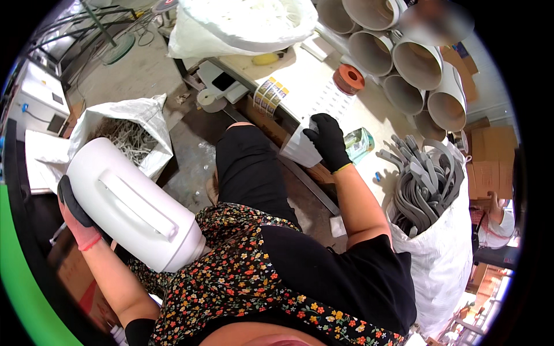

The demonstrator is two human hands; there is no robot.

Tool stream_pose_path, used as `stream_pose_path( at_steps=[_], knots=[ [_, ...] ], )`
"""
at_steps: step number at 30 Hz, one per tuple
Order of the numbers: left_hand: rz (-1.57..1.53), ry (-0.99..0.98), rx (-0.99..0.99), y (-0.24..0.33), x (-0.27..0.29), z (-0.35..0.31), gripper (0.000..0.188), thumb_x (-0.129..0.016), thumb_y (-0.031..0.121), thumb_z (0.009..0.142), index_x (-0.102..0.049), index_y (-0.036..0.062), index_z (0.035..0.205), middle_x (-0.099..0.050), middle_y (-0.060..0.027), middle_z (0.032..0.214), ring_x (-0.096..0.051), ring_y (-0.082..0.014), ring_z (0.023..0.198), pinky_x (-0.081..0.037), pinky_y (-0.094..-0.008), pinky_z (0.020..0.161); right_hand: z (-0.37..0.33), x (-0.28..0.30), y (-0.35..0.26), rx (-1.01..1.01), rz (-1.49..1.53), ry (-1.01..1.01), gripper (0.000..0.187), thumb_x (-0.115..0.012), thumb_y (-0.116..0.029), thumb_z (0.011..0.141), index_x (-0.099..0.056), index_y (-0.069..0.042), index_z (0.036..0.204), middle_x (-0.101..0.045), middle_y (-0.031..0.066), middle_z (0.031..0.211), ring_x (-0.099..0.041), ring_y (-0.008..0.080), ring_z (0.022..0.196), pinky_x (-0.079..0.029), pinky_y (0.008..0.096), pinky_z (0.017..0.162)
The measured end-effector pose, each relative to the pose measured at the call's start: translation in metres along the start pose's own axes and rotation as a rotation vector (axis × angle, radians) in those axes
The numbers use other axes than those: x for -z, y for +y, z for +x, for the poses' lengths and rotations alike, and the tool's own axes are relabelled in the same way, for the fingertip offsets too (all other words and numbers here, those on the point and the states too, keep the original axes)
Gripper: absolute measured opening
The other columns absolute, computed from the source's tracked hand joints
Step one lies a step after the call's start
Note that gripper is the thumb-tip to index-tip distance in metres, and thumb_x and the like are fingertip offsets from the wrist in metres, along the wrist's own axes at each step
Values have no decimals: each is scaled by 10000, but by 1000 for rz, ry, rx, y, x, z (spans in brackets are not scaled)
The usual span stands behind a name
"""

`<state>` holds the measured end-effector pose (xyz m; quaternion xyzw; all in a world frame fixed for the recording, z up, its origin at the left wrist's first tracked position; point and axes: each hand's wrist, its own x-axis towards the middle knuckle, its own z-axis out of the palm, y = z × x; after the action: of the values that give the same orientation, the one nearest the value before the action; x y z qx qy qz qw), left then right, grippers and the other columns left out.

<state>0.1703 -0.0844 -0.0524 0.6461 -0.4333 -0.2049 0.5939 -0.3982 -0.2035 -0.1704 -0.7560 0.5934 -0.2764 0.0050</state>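
A large white plastic jug with a long moulded handle lies tilted at my left side. Its narrower ringed end rests against my floral apron. My left hand, in a red and black glove, grips the jug's outer side; some fingers are hidden beneath it. At the table edge, my black-gloved right hand has its fingers curled at a white sheet of small labels. Part of that sheet hangs over the edge beside the thumb. The fingertips' exact contact is hard to make out.
On the table are an orange tape roll, a yellow-printed sticker sheet and a clear greenish packet. Grey pipes stack at far right. White sacks hold grey strips, scraps and white pieces.
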Motion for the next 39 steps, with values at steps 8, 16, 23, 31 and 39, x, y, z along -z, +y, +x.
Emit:
stream_pose_path(
  at_steps=[8, 16, 23, 31, 39],
  knots=[
    [-136, -108, 60, -21, -14, 30, 398, -410, 243, 967, -478, -59, 1217, -507, -147, 1217, -509, -217, 1073, -417, -333, 938, 2, -20, 18, -3, 91, 110, 184, -647, -104, 685, -607, -75, 862, -584, 116, 882, -554, 322, 875, -455, 419, 750],
    [-330, -371, 83, -35, -79, 76, 346, -443, 234, 959, -520, -29, 1168, -567, -109, 1125, -555, -192, 973, -446, -311, 859, 3, -4, 0, -157, -21, 23, 115, -637, -130, 711, -580, -66, 787, -571, 136, 837, -555, 351, 841, -460, 455, 722],
    [-360, -362, 97, -26, -124, 81, 327, -475, 223, 946, -541, -35, 1136, -582, -114, 1107, -555, -187, 977, -439, -314, 859, 3, -1, -10, -130, -105, -33, 91, -588, -128, 728, -584, -61, 789, -580, 156, 809, -577, 347, 804, -477, 466, 662],
    [-401, -424, 56, -41, -141, 95, 322, -486, 235, 942, -552, -19, 1130, -589, -112, 1098, -567, -189, 968, -451, -311, 858, 7, 7, -22, -167, -177, -103, 92, -529, -108, 761, -588, -48, 798, -583, 155, 817, -584, 339, 797, -482, 457, 645],
    [-442, -469, 55, -1, -157, 79, 297, -486, 209, 935, -557, 7, 1141, -597, -92, 1082, -568, -179, 968, -455, -295, 866, 9, -4, -21, -53, -26, -21, 177, -521, -102, 778, -619, -79, 923, -624, 142, 848, -602, 327, 819, -467, 434, 684]
  ],
)
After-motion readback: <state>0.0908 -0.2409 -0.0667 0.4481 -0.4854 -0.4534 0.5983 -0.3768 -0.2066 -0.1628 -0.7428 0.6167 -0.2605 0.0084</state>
